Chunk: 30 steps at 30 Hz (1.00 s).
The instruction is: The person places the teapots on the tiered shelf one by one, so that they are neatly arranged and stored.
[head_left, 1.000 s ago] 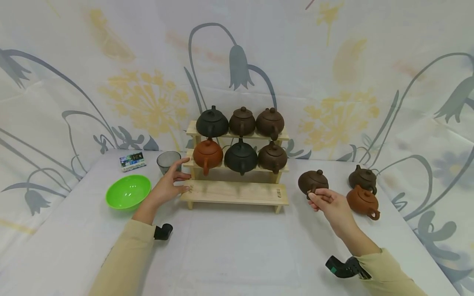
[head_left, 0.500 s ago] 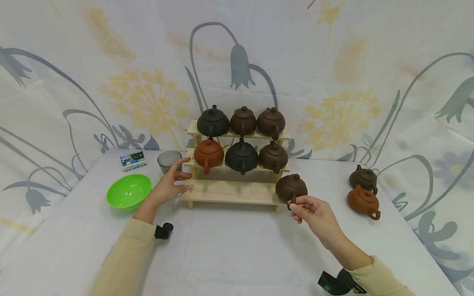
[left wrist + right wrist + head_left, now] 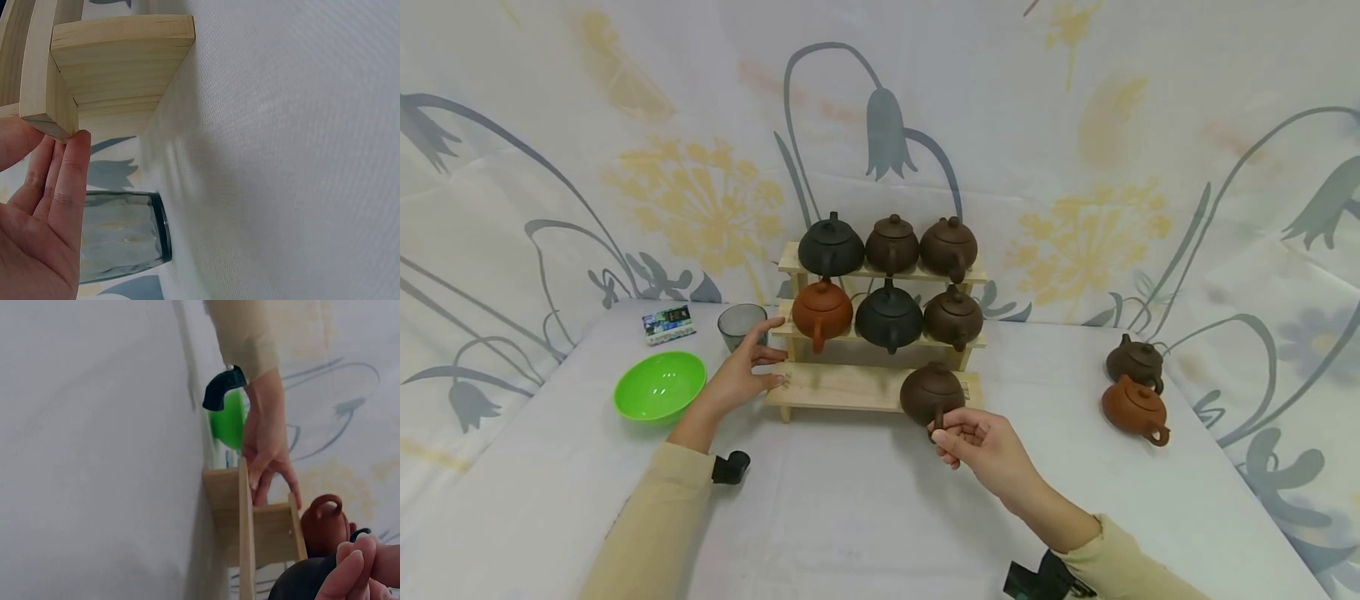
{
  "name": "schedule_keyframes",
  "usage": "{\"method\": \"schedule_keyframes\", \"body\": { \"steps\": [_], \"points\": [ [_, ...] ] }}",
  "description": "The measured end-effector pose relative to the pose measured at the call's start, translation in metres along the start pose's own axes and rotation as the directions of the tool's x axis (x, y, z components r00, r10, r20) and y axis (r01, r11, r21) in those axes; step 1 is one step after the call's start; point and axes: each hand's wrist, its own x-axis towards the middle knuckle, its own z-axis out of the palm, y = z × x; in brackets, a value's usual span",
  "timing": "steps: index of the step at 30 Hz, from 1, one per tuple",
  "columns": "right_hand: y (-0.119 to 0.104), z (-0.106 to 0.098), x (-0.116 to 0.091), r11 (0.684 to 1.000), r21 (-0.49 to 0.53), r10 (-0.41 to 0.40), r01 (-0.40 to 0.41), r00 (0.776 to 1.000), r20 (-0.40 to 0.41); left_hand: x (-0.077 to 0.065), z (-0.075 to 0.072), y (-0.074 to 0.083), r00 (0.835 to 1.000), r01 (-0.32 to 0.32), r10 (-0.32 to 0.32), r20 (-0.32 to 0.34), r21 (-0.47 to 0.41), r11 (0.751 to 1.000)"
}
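My right hand (image 3: 985, 450) pinches the handle of a dark brown teapot (image 3: 931, 392), which is in front of the right half of the bottom tier of a wooden stepped shelf (image 3: 835, 387). A gap between teapot and tier cannot be judged. In the right wrist view the fingers (image 3: 350, 572) cover part of a dark pot. My left hand (image 3: 733, 383) touches the shelf's left end with mostly straight fingers; in the left wrist view fingertips (image 3: 78, 140) meet a board's corner. Dark, brown and orange-red teapots fill the upper two tiers, such as the red teapot (image 3: 822, 312).
A grey glass cup (image 3: 739, 321) stands behind my left hand. Left of it are a green bowl (image 3: 658, 387) and a small printed box (image 3: 668, 326). At the far right a dark teapot (image 3: 1133, 362) and an orange-brown teapot (image 3: 1133, 407) sit close together on the white cloth.
My right hand has carried the brown teapot leftward, from the right of the shelf to in front of the bottom tier. My left hand has stayed at the shelf's left end.
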Motion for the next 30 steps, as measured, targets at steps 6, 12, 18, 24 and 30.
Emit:
{"method": "schedule_keyframes", "body": {
  "steps": [6, 12, 18, 24, 30],
  "points": [
    [0.0, 0.02, 0.009, 0.999, -0.003, -0.039, 0.039, 0.999, 0.035, 0.0, -0.001, -0.001, 1.0, -0.006, 0.006, 0.001, 0.003, 1.0],
    [0.001, 0.041, 0.019, 0.997, 0.034, -0.066, 0.064, 0.996, 0.057, -0.001, -0.002, -0.001, 1.0, -0.003, 0.003, 0.015, -0.007, 1.0],
    [0.003, 0.06, 0.03, 0.995, 0.068, -0.082, 0.077, 0.994, 0.073, -0.002, -0.004, -0.001, 0.998, -0.022, 0.022, 0.051, -0.01, 1.0],
    [0.005, 0.077, 0.04, 0.992, 0.089, -0.101, 0.095, 0.992, 0.07, -0.002, -0.006, -0.001, 0.997, -0.035, 0.037, 0.073, -0.023, 0.999],
    [0.009, 0.091, 0.051, 0.988, 0.095, -0.131, 0.124, 0.989, 0.068, -0.002, -0.008, -0.001, 0.996, -0.03, 0.033, 0.086, -0.045, 0.999]
  ]
}}
